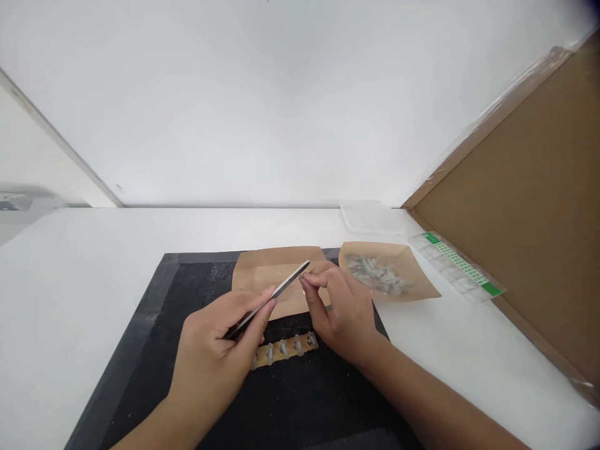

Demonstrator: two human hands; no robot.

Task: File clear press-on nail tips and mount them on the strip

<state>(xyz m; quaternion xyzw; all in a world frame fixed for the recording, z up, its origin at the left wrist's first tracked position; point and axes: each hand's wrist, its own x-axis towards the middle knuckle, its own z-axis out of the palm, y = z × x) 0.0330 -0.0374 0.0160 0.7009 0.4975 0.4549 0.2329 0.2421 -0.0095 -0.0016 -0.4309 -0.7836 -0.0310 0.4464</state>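
My left hand [222,340] grips dark tweezers [288,283], whose tips point up and right toward my other hand. Thumb and index finger of my right hand [340,306] are pinched together close to those tips; what they hold, if anything, is too small to name. Beneath both hands lies a brown paper sheet [257,269] with tiny clear bits on it. A tan strip [276,359] bearing several small clear pieces rests on the black mat [290,406], partly hidden by my left hand.
To the right, brown paper [422,284] holds a pile of pale translucent pieces [377,275]. Beyond it sit a clear tray [372,217] and a clear compartment case with green labels [462,265]. A cardboard panel [525,200] stands at the right.
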